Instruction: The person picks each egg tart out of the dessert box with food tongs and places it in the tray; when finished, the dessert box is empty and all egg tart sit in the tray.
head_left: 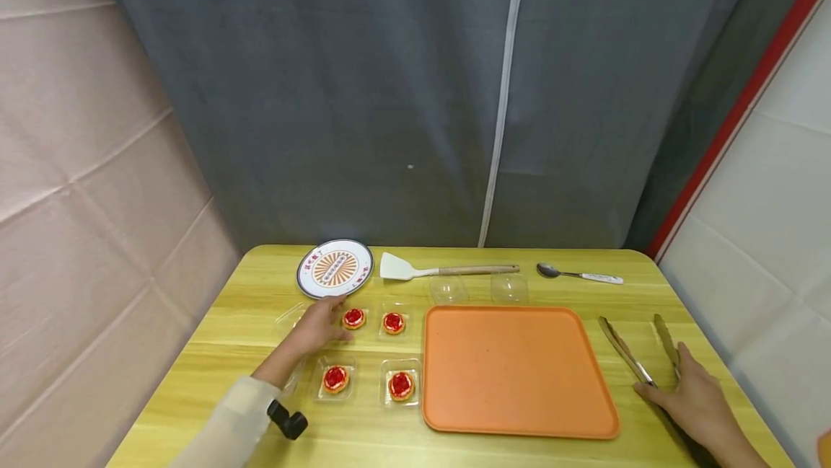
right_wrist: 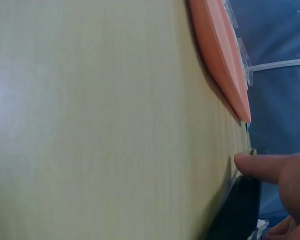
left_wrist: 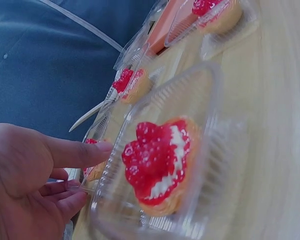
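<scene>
My left hand (head_left: 318, 325) is at the back left of the tart group. Its thumb and fingers straddle a clear plastic box holding a red-topped tart (head_left: 353, 319), fingertips right at the box's corner in the left wrist view. Closer to that camera, another clear box (left_wrist: 210, 95) holds a tart (left_wrist: 157, 165) with red fruit and white cream. Over at the right, my right hand (head_left: 697, 399) grips a pair of tongs (head_left: 626, 352). The tongs' arms are spread, tips pointing away from me. In the right wrist view, the thumb (right_wrist: 260, 165) lies over the black handle (right_wrist: 235, 207).
An orange tray (head_left: 513, 371) lies between the hands. Other boxed tarts (head_left: 401, 386) stand left of it. Behind are a patterned plate (head_left: 311, 277), a white spatula with a wooden handle (head_left: 477, 270), two clear plastic pieces (head_left: 509, 288) and a spoon (head_left: 578, 275). A grey curtain (head_left: 363, 93) hangs beyond.
</scene>
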`<state>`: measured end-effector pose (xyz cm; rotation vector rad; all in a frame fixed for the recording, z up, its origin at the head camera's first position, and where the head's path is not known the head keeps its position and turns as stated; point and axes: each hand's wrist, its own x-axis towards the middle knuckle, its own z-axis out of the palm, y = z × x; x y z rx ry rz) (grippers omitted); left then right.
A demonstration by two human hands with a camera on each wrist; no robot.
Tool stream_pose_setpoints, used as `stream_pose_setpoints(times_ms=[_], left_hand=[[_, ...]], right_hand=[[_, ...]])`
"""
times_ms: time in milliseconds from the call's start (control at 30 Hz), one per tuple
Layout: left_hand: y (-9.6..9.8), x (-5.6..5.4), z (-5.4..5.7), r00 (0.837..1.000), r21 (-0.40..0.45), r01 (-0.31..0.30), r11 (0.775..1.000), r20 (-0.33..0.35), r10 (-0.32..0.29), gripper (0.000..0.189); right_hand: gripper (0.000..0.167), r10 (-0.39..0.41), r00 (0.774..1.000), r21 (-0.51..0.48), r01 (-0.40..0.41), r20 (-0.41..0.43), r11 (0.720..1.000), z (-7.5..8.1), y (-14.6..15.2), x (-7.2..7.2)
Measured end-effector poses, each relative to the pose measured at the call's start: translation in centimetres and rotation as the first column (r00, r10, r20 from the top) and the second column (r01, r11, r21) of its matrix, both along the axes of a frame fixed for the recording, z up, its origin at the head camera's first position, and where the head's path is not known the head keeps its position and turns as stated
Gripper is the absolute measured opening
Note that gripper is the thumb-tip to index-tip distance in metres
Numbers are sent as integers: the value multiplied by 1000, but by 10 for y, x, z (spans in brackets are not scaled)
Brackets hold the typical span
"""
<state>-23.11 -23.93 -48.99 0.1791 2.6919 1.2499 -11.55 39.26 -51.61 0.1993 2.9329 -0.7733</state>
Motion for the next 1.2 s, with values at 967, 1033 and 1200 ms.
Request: stream_pose_setpoints(times_ms=[967, 1033, 1200], left_hand=[[2, 3, -6, 998, 135, -40, 990, 56, 32, 84], [2, 3, -7, 998, 138, -46, 989, 56, 39, 83], [3, 3, -8, 998, 155, -50, 987, 57, 42, 82]], right_hand=[[91, 495, 856, -144, -514, -149, 845, 85, -156, -66], [91, 555, 817, -118, -574, -159, 811, 86, -181, -77], [84, 694, 703, 9, -701, -155, 713, 90, -244, -101]])
